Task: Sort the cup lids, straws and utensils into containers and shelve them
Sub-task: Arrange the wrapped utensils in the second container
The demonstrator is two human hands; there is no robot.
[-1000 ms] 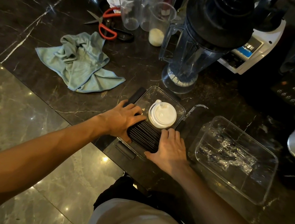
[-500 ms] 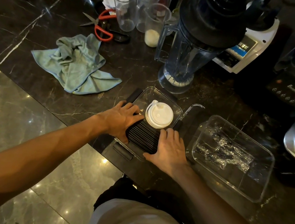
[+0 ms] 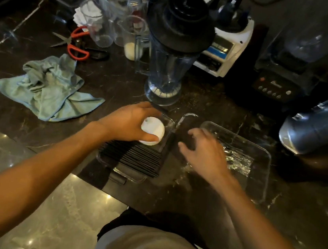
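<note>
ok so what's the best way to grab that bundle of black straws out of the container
Grip the black straws mid-bundle from above, fingers across their width: they lie flat, side by side in the clear container, its walls blocking the ends.

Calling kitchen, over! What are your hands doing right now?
Left hand grips the stack of round white cup lids over the clear container of black straws. Right hand open, blurred, holds nothing. Nothing in the way.
</note>
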